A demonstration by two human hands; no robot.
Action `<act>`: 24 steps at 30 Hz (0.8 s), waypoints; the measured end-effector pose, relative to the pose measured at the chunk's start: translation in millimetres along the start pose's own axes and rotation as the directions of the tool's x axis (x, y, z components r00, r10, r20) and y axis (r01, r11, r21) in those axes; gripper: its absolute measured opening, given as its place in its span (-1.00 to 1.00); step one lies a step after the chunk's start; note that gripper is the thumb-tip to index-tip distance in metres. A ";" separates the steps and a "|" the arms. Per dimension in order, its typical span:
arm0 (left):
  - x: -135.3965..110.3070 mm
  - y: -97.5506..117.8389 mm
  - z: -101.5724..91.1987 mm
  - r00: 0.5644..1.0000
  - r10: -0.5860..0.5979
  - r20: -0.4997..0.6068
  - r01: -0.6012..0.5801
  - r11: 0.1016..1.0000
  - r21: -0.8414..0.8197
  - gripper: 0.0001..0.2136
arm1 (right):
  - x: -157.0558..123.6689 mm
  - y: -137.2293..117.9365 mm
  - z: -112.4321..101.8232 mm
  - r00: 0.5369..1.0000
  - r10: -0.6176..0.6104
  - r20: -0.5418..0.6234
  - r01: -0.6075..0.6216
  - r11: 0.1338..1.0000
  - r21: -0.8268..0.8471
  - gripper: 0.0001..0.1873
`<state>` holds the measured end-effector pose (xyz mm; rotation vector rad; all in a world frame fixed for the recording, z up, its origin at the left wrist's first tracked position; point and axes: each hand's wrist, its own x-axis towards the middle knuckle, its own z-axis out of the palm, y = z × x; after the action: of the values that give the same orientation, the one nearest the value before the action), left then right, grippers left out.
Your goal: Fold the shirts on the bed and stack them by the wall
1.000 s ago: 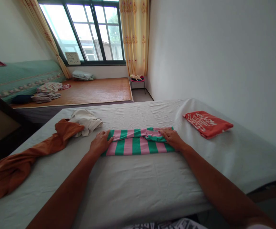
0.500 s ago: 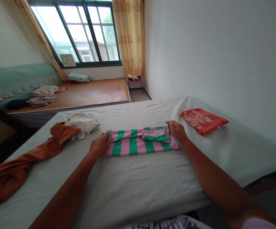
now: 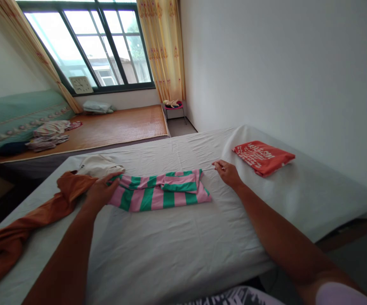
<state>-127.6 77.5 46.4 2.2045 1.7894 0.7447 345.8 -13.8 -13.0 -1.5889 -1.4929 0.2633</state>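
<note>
A pink-and-green striped shirt (image 3: 153, 197), folded into a long flat strip, lies on the white-sheeted bed (image 3: 170, 250). My left hand (image 3: 102, 189) is closed on its left end, fingers over the top and thumb hidden. A folded flap shows near the shirt's right end. To the right, apart from the shirt, my right hand (image 3: 227, 173) is held just over the sheet, its fingertips drawn together with nothing visible in them. Beyond that hand lies a folded red shirt (image 3: 264, 157) with white lettering.
Left of the striped shirt lie a long rust-brown garment (image 3: 37, 216) and a crumpled cream garment (image 3: 99, 164). Behind is a second bed with a brown mat (image 3: 122, 123) and some clothes. A pink stool (image 3: 174, 106) stands by the curtain; a white wall (image 3: 266, 76) borders the right.
The striped shirt has shifted left with my left hand, its left end now close to the cream garment. My right hand has let go of the shirt's right end. The view has turned slightly.
</note>
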 end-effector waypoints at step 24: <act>-7.2 159.9 103.2 0.890 0.437 0.130 -0.350 0.838 -0.418 -0.64 | -7.1 -14.3 1.4 0.970 -0.232 -0.069 0.227 0.971 -0.074 -0.72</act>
<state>59.7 47.4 30.2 2.2886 0.9816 0.8058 333.3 -21.5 -6.4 -1.4433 -1.6222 0.0215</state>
